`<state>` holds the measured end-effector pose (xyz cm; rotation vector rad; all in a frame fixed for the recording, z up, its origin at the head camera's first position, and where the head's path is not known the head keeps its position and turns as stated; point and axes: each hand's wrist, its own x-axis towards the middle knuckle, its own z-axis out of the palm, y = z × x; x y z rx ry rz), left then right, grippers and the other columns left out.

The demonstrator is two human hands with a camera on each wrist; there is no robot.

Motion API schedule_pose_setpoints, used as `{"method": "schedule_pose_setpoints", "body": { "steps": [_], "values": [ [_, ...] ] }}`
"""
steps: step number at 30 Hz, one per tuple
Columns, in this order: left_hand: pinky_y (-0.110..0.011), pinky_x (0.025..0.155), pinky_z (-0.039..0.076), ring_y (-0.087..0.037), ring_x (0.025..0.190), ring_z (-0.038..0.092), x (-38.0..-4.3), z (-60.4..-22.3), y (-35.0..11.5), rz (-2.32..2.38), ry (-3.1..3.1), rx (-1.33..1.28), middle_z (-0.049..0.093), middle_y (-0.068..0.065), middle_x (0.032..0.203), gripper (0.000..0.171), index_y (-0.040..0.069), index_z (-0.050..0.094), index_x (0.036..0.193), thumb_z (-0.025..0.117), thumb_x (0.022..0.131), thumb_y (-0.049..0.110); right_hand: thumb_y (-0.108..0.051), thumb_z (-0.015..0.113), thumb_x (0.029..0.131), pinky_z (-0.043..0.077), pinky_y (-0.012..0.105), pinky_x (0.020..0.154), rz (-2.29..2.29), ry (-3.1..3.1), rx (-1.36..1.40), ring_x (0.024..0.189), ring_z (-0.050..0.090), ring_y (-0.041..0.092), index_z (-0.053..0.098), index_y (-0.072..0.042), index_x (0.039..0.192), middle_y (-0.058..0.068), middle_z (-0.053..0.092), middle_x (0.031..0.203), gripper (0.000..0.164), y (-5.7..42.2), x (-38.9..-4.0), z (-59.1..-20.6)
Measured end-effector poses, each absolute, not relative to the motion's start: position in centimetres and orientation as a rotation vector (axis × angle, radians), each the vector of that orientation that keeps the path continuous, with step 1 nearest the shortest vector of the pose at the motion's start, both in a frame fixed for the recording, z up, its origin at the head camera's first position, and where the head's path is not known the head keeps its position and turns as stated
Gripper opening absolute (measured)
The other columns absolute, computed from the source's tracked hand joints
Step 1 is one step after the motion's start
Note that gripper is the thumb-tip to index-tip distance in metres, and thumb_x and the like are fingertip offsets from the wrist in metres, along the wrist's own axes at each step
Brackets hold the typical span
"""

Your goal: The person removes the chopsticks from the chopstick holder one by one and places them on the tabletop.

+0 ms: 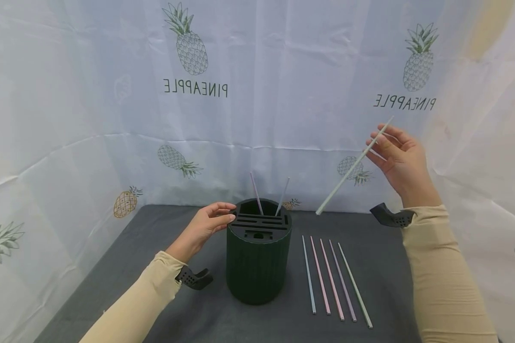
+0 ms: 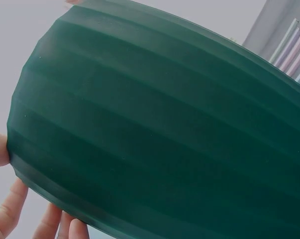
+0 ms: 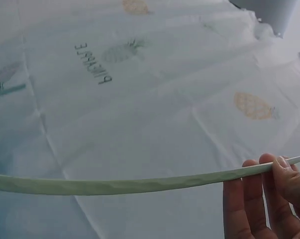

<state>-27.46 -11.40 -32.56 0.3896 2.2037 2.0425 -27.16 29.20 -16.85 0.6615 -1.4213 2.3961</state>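
A dark green ribbed utensil holder (image 1: 257, 267) stands upright on the table, its black slotted top facing up. Two chopsticks, one purplish (image 1: 256, 193) and one pale lilac (image 1: 283, 196), lean in its rear opening. My left hand (image 1: 201, 226) grips the holder's left rim; in the left wrist view, fingertips (image 2: 50, 221) touch the ribbed wall. Raised at the right, my right hand (image 1: 401, 159) pinches a pale green chopstick (image 1: 347, 174) near its thin end. That chopstick slants down to the left, its thicker end above the table, apart from the holder.
Several chopsticks (image 1: 332, 281) in blue, pink, purple and green lie side by side on the dark grey tabletop (image 1: 189, 314), right of the holder. A white pineapple-print curtain (image 1: 283, 95) hangs behind and at both sides. Black camera mounts (image 1: 390, 216) sit on both wrists.
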Motion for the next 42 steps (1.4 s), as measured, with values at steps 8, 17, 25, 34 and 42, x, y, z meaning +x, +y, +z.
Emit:
{"method": "schedule_pose_setpoints", "body": {
  "steps": [8,17,25,34,42],
  "values": [
    [-0.048,0.109,0.04,-0.028,0.121,0.053,-27.4,-32.7,-11.4,2.035,2.214,0.391,0.049,-0.015,0.134,0.04,0.006,0.055,0.13,0.065,0.093,0.018,-0.002,0.057,0.095,0.059,0.024,0.075,2.331,-1.752,0.468,0.088,0.07,0.01,0.07,-0.013,0.11,-0.001,0.072,0.097,0.022,34.4,-28.5,-23.7],
    [-0.048,0.11,0.039,-0.029,0.122,0.052,-27.5,-32.6,-11.4,2.039,2.211,0.381,0.049,-0.015,0.134,0.04,0.006,0.055,0.13,0.065,0.093,0.018,-0.012,0.055,0.099,0.055,0.016,0.078,2.084,-2.275,0.287,0.089,0.065,-0.005,0.053,-0.005,0.128,-0.022,0.068,0.097,0.03,38.7,-30.1,-32.0],
    [-0.048,0.111,0.038,-0.03,0.124,0.051,-27.6,-32.7,-11.4,2.031,2.205,0.384,0.048,-0.016,0.137,0.041,0.007,0.055,0.131,0.066,0.093,0.019,-0.015,0.056,0.099,0.057,0.021,0.077,1.869,-2.615,-0.006,0.085,0.065,-0.003,0.039,0.015,0.138,-0.019,0.067,0.093,0.052,39.5,-30.7,-36.5],
    [-0.048,0.111,0.039,-0.03,0.126,0.05,-27.6,-32.6,-11.4,2.036,2.196,0.385,0.047,-0.015,0.139,0.042,0.006,0.055,0.131,0.066,0.092,0.018,-0.005,0.056,0.097,0.057,0.024,0.066,1.782,-2.705,-0.171,0.078,0.067,0.007,0.043,0.02,0.131,-0.001,0.072,0.092,0.045,39.1,-31.4,-40.1],
    [-0.048,0.11,0.039,-0.029,0.125,0.051,-27.6,-32.7,-11.5,2.032,2.203,0.385,0.048,-0.015,0.139,0.043,0.007,0.055,0.131,0.067,0.092,0.019,-0.001,0.058,0.094,0.055,0.024,0.062,1.768,-2.725,-0.29,0.07,0.062,0.009,0.05,0.022,0.122,-0.001,0.068,0.08,0.037,38.4,-31.9,-42.6]
  ]
}}
